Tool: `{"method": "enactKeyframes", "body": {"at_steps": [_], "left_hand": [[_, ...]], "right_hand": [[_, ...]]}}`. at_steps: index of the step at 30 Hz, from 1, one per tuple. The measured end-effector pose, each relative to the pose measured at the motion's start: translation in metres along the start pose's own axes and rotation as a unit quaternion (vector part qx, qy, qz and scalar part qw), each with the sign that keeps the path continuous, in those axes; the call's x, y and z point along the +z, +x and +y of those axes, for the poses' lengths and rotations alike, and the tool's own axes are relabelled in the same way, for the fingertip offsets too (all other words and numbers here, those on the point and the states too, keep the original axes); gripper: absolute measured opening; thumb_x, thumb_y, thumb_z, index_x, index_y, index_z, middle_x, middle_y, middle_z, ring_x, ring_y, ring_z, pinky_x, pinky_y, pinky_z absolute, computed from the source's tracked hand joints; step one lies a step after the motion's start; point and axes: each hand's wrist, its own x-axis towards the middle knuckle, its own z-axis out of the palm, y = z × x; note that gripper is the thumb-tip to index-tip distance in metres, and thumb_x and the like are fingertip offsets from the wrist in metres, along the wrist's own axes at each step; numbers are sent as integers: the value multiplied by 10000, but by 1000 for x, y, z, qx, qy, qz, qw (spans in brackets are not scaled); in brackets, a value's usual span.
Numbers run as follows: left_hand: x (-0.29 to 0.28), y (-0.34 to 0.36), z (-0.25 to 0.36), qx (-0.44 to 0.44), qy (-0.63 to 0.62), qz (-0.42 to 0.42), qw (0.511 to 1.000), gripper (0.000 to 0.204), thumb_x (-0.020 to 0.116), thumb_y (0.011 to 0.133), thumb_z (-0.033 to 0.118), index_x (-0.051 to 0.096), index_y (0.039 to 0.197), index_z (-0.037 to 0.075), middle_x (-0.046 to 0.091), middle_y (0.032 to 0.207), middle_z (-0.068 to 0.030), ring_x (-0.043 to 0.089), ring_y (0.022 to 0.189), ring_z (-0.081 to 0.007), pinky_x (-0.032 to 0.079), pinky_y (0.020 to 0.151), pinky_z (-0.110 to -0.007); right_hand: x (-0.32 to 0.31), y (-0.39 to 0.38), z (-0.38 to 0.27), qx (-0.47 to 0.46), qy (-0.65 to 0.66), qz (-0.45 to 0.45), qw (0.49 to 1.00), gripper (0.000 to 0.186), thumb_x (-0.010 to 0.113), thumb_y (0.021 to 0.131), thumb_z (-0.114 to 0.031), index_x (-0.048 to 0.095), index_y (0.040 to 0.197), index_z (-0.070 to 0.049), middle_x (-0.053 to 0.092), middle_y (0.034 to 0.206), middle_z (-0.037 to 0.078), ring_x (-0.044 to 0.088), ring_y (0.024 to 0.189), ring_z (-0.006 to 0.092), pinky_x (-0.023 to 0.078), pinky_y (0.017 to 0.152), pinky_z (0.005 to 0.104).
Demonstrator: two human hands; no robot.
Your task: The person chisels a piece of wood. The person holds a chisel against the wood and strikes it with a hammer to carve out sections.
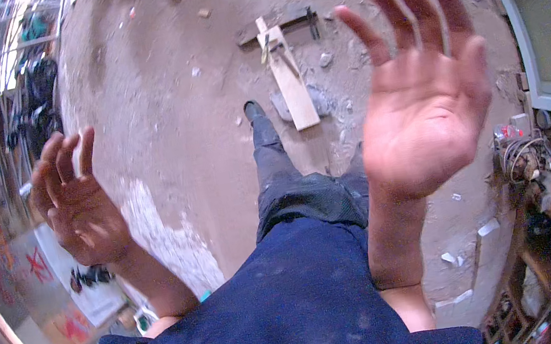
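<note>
I had my left hand [81, 206] half-curled at nine o'clock, right hand [425, 101] spread past two, both empty, a board [296, 98] at one.

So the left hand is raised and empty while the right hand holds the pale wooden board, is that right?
Not quite: the right hand is empty. The head view shows the pale wooden board down near the left foot. The left hand is indeed raised and empty.

Plank [298, 98] on flr [156, 82] nr foot [251, 110]
</note>
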Motion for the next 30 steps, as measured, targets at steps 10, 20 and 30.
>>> {"method": "enactKeyframes", "body": {"at_steps": [10,20,30], "left_hand": [[-86,-95,-549,-355,416,-655,522,433,591,809,560,748,922,173,720,927,-36,679,869,-252,525,797,-403],[-89,-104,-508,-598,150,-479,624,426,582,900,441,679,832,32,584,682,-14,530,650,-112,449,607,-289],[-44,-24,-544,-594,193,-561,543,357,586,914,338,677,795,14,648,709,-48,580,686,-103,488,645,-308]], "right_hand": [[-166,65,137,150,-773,83,611,369,480,935,-347,685,873,-47,684,845,106,651,769,249,490,654,361],[-316,28,271,439,-851,-61,282,288,615,810,-322,719,914,-75,676,960,209,659,947,329,514,813,438],[-356,106,271,566,-734,-248,283,432,634,803,-484,723,906,-74,674,956,193,651,929,360,505,837,431]]}}
